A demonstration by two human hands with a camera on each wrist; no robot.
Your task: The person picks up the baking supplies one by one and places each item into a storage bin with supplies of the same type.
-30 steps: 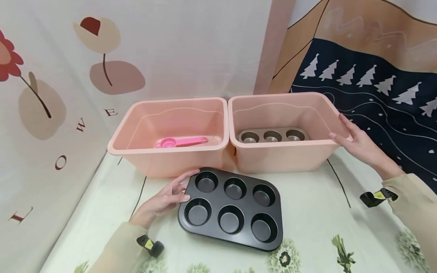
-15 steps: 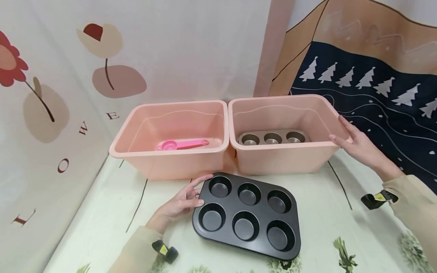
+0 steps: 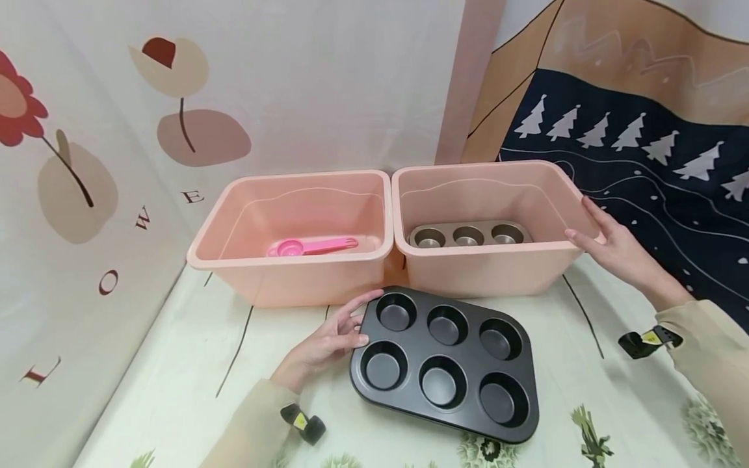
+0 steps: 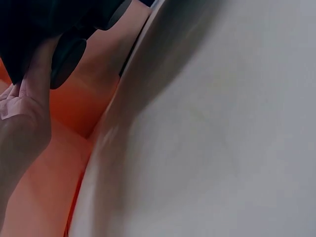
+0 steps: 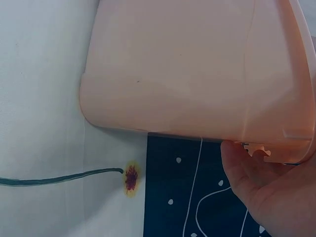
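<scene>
My left hand (image 3: 328,344) grips the left edge of a dark muffin pan (image 3: 441,351), thumb on top and other fingers along the side and underneath. The pan hangs tilted over the table, its far left corner close to the pink bins. In the left wrist view, the hand (image 4: 24,111) is partly cut off beside the dark underside of the pan. My right hand (image 3: 620,250) holds the right rim of the right pink bin (image 3: 480,270); in the right wrist view its fingers curl beneath that rim. Inside this bin lies a smaller brownish muffin pan (image 3: 449,231), its near part hidden by the front wall.
A second pink bin (image 3: 292,279) stands tight against the first on its left, with pink measuring spoons (image 3: 328,245) inside. A patterned pale cloth (image 3: 573,364) covers the table. Printed fabric (image 3: 328,84) hangs behind the bins.
My left hand has carried the dark muffin pan to the right, first dipping towards me, then rising slightly. My right hand has stayed on the bin rim.
</scene>
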